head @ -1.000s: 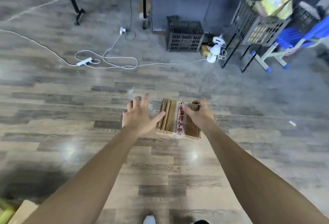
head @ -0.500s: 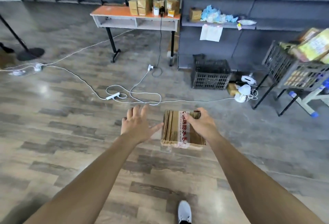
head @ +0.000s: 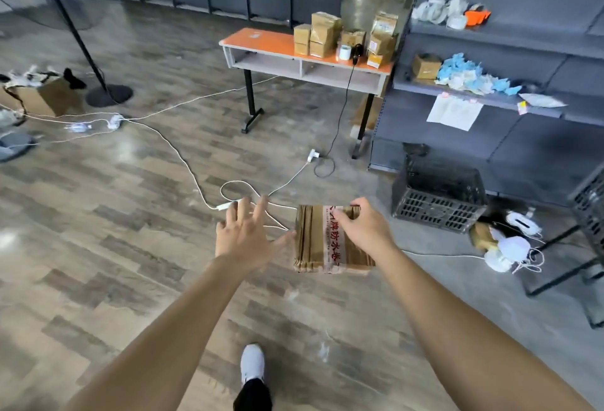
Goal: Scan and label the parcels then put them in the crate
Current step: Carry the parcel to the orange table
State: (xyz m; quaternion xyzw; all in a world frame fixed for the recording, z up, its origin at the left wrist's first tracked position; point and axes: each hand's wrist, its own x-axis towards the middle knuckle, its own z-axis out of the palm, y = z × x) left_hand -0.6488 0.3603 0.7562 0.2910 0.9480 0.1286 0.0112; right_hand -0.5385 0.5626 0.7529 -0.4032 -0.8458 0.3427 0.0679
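Note:
My right hand (head: 362, 229) grips a brown cardboard parcel (head: 313, 240) with a white tape strip printed in red, held in the air above the floor. Just left of it is my left hand (head: 243, 235), fingers spread, its thumb touching the parcel's left edge. An orange-topped table (head: 261, 42) stands ahead with several stacked parcels (head: 322, 34), a white label roll (head: 344, 52) and a black scanner (head: 357, 51) on it. A dark plastic crate (head: 438, 204) sits on the floor at the foot of the shelves.
White cables (head: 183, 162) and power strips trail across the wooden floor ahead. Grey shelving (head: 510, 37) with bags and paper fills the right. A stand base (head: 109, 95) and an open box (head: 42, 96) sit far left. Another crate on a metal frame (head: 588, 201) is at the right edge.
The view has lifted from the floor to take in the table and shelves as I walk forward. My hands and the parcel keep the same pose.

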